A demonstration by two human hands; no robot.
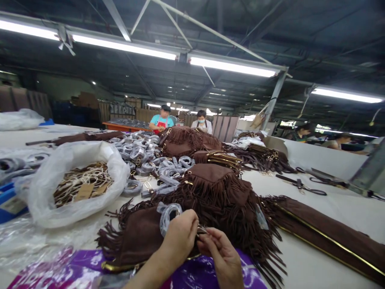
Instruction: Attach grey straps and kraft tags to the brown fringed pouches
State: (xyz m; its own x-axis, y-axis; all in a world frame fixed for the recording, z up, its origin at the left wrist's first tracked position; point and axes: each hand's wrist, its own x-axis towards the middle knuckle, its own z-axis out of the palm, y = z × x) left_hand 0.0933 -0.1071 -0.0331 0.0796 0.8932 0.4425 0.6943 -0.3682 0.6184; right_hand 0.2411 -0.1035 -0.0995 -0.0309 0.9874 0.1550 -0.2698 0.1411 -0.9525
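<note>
A brown fringed bag [138, 230] lies flat in front of me, with a gold zip along its near edge. My left hand [182, 233] is closed on a coiled strap [169, 214] wrapped in clear plastic, its loop showing beside the knuckles. Between both hands is a small metal clasp [201, 230], pinched by the thumb and fingers of my right hand [222, 255]. Fingers partly hide the clasp, so what it joins to cannot be made out. Under the bag is a shiny purple plastic bag [81, 267].
A clear plastic sack [117, 170] of corded tags stands at left. More wrapped straps [144, 146] and piled fringed bags [186, 140] fill the table's middle. A long brown piece with gold zips [327, 233] lies right. Two people [162, 120] are beyond the table.
</note>
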